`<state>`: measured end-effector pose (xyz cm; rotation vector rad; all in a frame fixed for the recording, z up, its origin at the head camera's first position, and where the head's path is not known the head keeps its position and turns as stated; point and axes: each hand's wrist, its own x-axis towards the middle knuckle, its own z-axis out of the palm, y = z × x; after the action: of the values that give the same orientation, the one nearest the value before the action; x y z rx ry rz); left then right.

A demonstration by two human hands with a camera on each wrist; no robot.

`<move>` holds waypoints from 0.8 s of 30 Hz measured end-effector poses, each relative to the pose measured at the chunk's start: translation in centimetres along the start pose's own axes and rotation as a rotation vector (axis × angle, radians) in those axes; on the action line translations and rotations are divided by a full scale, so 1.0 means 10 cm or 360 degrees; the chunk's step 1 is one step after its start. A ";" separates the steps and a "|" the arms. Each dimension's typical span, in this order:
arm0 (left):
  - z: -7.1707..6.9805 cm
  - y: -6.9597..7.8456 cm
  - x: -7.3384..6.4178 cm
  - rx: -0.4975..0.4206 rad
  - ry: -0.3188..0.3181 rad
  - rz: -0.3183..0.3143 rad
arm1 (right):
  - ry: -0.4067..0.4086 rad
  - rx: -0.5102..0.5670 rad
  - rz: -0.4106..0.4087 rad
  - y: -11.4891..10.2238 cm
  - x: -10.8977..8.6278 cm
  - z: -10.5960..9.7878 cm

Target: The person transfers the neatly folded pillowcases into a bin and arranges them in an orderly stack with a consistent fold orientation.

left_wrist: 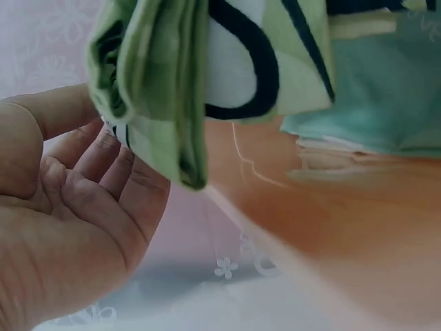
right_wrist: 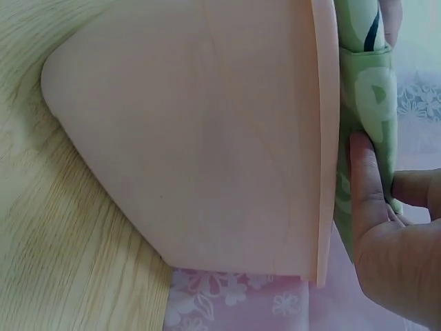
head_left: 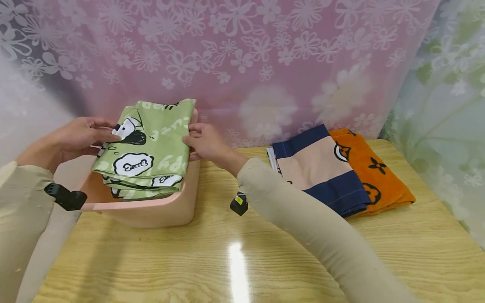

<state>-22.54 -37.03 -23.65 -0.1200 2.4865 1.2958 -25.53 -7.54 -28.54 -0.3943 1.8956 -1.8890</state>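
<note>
A folded green cloth (head_left: 151,139) printed with a cartoon dog and bones lies over the mouth of a pale pink plastic bin (head_left: 178,212). My left hand (head_left: 77,136) grips its left edge, thumb on top and the other fingers beneath. At the opposite edge my right hand (head_left: 210,145) pinches the folds just above the bin's rim. The left wrist view shows the cloth's layered edge (left_wrist: 193,138) between thumb and fingers. In that view, teal folded fabric (left_wrist: 386,96) lies beyond it, over the bin's inside wall.
To the right on the wooden table (head_left: 170,261) lie a folded navy and beige cloth (head_left: 314,160) and, partly under it, a folded orange cloth (head_left: 379,172) with dark motifs. A pink floral curtain (head_left: 242,63) hangs behind the table. The bin stands near the table's left edge.
</note>
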 end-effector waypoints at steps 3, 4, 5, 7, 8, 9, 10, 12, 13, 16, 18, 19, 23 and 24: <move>-0.02 -0.04 -0.01 0.0010 0.0002 -0.0008 | 0.0009 -0.0026 -0.0004 0.00 0.03 0.08; -0.03 -0.05 -0.01 0.0007 0.0003 -0.0013 | 0.0016 -0.0042 -0.0001 0.01 0.04 0.10; -0.04 -0.07 -0.01 0.0007 0.0004 -0.0020 | 0.0020 -0.0044 0.0004 0.01 0.05 0.12; -0.05 -0.10 -0.01 0.0000 0.0006 -0.0046 | 0.0028 -0.0074 0.0004 0.02 0.06 0.16; -0.05 -0.12 -0.01 -0.0002 0.0008 -0.0059 | 0.0028 -0.0103 -0.0004 0.02 0.07 0.18; -0.06 -0.13 0.00 -0.0008 0.0007 -0.0074 | 0.0024 -0.0147 -0.0024 0.02 0.08 0.20; -0.06 -0.14 0.01 -0.0015 0.0003 -0.0087 | 0.0025 -0.0193 -0.0048 0.02 0.08 0.21; -0.07 -0.17 0.03 -0.0027 -0.0018 -0.0099 | 0.0029 -0.0332 -0.0111 0.03 0.09 0.24; -0.07 -0.18 0.04 -0.0035 -0.0029 -0.0104 | 0.0037 -0.0399 -0.0134 0.03 0.09 0.26; -0.07 -0.22 0.08 -0.0065 -0.0066 -0.0143 | 0.0060 -0.0550 -0.0160 0.04 0.10 0.28; -0.07 -0.26 0.09 -0.0062 -0.0096 -0.0170 | 0.0086 -0.0668 -0.0162 0.05 0.10 0.29; -0.08 -0.27 0.09 -0.0056 -0.0105 -0.0183 | 0.0103 -0.0729 -0.0163 0.05 0.11 0.29; -0.11 -0.34 0.08 -0.0009 -0.0129 -0.0189 | 0.0134 -0.0937 -0.0197 0.06 0.13 0.31; -0.11 -0.35 0.08 -0.0008 -0.0125 -0.0188 | 0.0148 -0.0970 -0.0200 0.06 0.13 0.32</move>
<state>-22.83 -39.92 -26.07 -0.2094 2.3726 1.2344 -25.03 -10.94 -29.22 -0.6287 2.5457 -1.3774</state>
